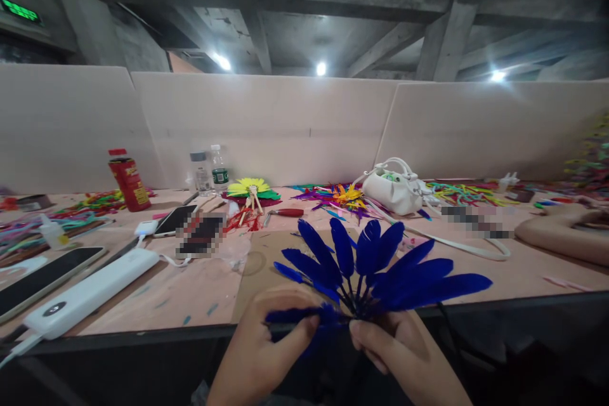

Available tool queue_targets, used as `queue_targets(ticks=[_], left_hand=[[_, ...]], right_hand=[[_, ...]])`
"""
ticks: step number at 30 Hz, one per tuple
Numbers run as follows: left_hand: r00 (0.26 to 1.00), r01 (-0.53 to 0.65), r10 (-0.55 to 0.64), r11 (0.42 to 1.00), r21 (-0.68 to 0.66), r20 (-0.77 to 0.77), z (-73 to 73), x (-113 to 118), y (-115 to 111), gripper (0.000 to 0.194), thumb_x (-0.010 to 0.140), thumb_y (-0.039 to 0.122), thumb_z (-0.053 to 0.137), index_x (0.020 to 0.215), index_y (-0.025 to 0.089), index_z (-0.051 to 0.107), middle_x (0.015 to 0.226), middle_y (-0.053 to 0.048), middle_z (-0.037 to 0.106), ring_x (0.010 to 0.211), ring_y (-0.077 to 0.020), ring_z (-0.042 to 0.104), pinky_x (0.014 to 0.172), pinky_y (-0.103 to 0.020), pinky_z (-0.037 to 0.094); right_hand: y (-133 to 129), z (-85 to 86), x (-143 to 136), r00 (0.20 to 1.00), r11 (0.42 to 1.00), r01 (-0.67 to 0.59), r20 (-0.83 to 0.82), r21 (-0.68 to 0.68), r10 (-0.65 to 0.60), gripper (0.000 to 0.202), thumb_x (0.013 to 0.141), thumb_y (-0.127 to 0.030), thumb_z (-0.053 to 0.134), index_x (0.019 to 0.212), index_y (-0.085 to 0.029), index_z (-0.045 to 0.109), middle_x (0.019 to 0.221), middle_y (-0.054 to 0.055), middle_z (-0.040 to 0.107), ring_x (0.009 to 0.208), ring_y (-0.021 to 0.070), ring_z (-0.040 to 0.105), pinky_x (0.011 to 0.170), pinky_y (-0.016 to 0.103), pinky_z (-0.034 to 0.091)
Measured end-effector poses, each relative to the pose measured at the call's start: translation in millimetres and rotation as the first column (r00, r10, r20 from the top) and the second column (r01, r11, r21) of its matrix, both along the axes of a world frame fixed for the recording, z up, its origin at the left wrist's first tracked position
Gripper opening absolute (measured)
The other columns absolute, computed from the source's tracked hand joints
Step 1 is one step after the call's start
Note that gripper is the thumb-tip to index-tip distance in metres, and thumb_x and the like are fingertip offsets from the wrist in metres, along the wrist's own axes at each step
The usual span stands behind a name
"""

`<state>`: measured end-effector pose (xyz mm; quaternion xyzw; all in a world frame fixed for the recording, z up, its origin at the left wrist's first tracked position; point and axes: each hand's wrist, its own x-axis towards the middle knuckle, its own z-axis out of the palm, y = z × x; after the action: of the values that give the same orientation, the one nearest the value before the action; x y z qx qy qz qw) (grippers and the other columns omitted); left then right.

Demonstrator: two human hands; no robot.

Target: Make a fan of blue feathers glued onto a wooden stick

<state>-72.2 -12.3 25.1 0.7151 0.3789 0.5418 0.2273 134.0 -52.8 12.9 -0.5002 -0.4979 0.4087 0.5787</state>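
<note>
A fan of several deep blue feathers (343,252) spreads upward in front of me, over the table's front edge. Its dark quills meet at the base, where my right hand (390,339) pinches them between thumb and fingers. My left hand (280,336) is closed on a single blue feather (292,315) that lies nearly level, its quill end pointing at the base of the fan. The fingers behind the feathers are partly hidden. Beneath the fan, a piece of brown cardboard (259,266) lies on the table.
On the left are a white power bank (92,292), phones (47,276), a glue bottle (54,231) and a red drink bottle (129,181). Behind stand water bottles (219,171), a yellow feather fan (250,188), a red-handled tool (288,212) and a white handbag (392,189). Another person's arm (561,231) rests at right.
</note>
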Motion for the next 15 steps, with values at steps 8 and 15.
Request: queue_targets(ticks=[8,15], left_hand=[[0.99,0.141,-0.141,0.99,-0.018,0.002,16.1,3.5,-4.5,0.013,0.08,0.022,0.079,0.085,0.033,0.086,0.087,-0.005,0.084,0.082,-0.0261,0.079,0.084,-0.037,0.064],[0.997,0.062,-0.062,0.998,0.004,0.045,19.8,8.0,-7.6,0.017,0.075,0.019,0.078,0.081,0.032,0.086,0.082,-0.004,0.084,0.079,-0.026,0.079,0.079,-0.035,0.065]], right_hand=[[-1.9,7.6,3.2,0.992,0.988,-0.123,-0.011,-0.089,0.122,0.036,0.08,-0.048,0.073,0.069,-0.016,0.061,0.055,-0.003,0.052,0.043,0.0074,0.039,0.043,0.022,0.027],[-7.6,22.5,-4.1,0.992,0.989,-0.121,-0.034,-0.09,0.118,0.041,0.076,-0.054,0.077,0.062,-0.019,0.06,0.043,-0.008,0.042,0.037,0.0071,0.033,0.042,0.023,0.03]])
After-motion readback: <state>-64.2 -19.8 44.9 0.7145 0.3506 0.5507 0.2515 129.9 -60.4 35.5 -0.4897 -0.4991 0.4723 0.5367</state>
